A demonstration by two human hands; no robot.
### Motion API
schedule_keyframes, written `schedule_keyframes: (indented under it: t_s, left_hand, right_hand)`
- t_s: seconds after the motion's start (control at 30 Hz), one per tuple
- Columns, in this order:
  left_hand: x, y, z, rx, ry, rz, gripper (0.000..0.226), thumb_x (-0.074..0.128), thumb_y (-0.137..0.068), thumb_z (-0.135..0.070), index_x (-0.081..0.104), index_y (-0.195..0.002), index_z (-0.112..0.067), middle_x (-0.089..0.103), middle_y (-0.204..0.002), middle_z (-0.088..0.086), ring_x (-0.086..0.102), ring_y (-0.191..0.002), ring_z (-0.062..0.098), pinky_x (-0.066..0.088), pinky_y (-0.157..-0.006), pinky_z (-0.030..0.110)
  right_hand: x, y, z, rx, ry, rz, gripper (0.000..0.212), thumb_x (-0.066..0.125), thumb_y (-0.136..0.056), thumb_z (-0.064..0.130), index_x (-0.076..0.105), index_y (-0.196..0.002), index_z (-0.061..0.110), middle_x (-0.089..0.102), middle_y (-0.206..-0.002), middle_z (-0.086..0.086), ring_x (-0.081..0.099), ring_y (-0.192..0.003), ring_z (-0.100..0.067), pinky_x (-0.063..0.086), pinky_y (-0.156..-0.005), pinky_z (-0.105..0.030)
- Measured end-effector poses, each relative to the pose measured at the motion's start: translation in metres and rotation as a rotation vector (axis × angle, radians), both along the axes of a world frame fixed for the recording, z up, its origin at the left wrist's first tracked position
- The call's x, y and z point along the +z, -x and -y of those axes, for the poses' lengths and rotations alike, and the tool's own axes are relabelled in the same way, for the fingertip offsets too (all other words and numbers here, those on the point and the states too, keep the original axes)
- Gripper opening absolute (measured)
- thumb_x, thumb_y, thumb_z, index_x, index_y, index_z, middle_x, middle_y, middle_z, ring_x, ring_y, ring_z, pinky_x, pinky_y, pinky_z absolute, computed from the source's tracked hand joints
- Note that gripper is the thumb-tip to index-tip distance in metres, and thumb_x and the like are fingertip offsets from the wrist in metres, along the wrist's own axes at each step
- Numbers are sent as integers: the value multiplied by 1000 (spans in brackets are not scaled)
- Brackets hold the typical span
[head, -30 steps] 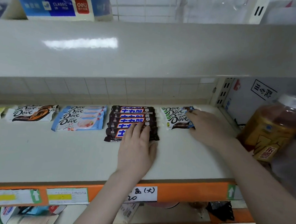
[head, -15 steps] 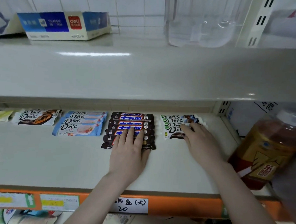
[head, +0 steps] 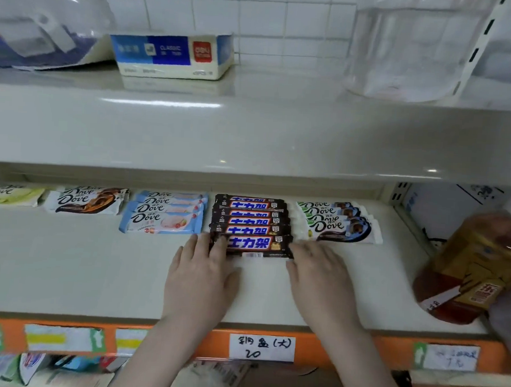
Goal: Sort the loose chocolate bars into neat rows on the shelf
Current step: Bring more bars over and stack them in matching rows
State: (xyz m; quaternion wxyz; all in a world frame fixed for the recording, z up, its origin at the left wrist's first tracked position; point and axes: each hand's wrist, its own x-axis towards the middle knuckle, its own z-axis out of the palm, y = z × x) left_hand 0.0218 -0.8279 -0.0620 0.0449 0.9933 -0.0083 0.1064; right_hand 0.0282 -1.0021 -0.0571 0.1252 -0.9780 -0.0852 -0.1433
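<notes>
- Shelf (head: 66, 272): pale, level, with an orange front edge carrying paper labels.
- Bottle (head: 475, 270): amber, tilted, at the shelf's right end.
- Left hand (head: 201, 276): palm down on the shelf, fingers straight; fingertips lie on the left end of the front dark bar (head: 253, 246). Nothing gripped.
- Right hand (head: 322, 281): palm down, fingers straight and slightly spread, fingertips at the right end of the same bar. Nothing gripped.
- Dark bars (head: 250, 213): six, overlapped in a column running front to back, at the middle of the shelf; long axes left to right.
- Blue Dove bars (head: 164, 215): overlapped column, just left of the dark bars, same orientation.
- White Dove bars (head: 335, 221): overlapped column, just right of the dark bars, long axes left to right.
- Brown Dove bar (head: 85, 202): further left, long axis left to right.
- Green bar (head: 10, 195): at the left edge, partly cut off.
</notes>
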Motion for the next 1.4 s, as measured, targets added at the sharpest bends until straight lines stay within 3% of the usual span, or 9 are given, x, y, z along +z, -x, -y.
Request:
schedule_keyframes:
  t_s: [0.1, 0.23, 0.33, 0.4, 0.53, 0.73, 1.1, 1.4]
  left_hand:
    - [3, 19, -44, 51, 25, 17, 63, 41, -89, -54, 33, -141, -21, 39, -146, 5, 30, -138, 26, 26, -111, 36]
    - [4, 49, -127, 125, 51, 10, 65, 43, -88, -55, 32, -143, -23, 35, -149, 5, 26, -140, 25, 23, -112, 35]
    - [7, 75, -205, 191, 81, 32, 62, 55, -84, -47, 43, -137, -18, 43, -143, 10, 34, -135, 31, 30, -109, 40]
    - [7, 93, -259, 245, 110, 45, 59, 59, -82, -39, 46, -135, -15, 46, -139, 13, 38, -131, 33, 33, -107, 42]
    - [8, 129, -359, 360, 95, 36, 58, 43, -90, -46, 33, -142, -21, 36, -147, 5, 30, -136, 24, 30, -108, 35]
    - [16, 155, -489, 527, 63, 66, 57, 40, -90, -52, 28, -140, -26, 30, -148, -1, 29, -136, 21, 29, -106, 30]
    - [22, 114, -711, 692, 64, 83, 53, 43, -89, -42, 35, -139, -26, 37, -144, 1, 32, -134, 22, 32, -105, 35]
    - [25, 76, -878, 800, 45, 48, 60, 43, -89, -53, 35, -135, -16, 41, -137, 11, 33, -131, 32, 33, -104, 41]
  right_hand:
    - [1, 18, -54, 1, -25, 12, 30, 41, -93, 28, 50, -122, 22, 56, -118, 0, 48, -111, -19, 38, -97, -32]
    - [6, 41, -141, 22, -45, 40, 34, 56, -86, 25, 58, -119, 15, 62, -111, -7, 56, -106, -27, 44, -93, -38]
    - [6, 58, -215, 56, -52, 46, 34, 65, -80, 25, 62, -113, 14, 64, -108, -9, 58, -105, -30, 47, -91, -39]
    - [4, 67, -268, 114, -54, 28, 35, 59, -84, 28, 57, -117, 16, 61, -114, -7, 54, -111, -28, 43, -95, -38]
    - [-2, 72, -368, 264, -47, -31, 44, 38, -93, 38, 36, -135, 24, 43, -135, 1, 34, -128, -20, 27, -106, -32]
    - [10, 68, -503, 434, -57, -64, 45, 37, -94, 40, 34, -137, 27, 38, -139, 2, 32, -129, -18, 26, -106, -30]
    - [10, 8, -740, 542, -89, -13, 42, 43, -92, 36, 42, -132, 26, 46, -132, 2, 41, -123, -18, 29, -102, -29]
    - [28, -32, -890, 542, -43, -4, 38, 45, -91, 32, 48, -128, 20, 51, -127, -3, 46, -117, -22, 35, -96, -33]
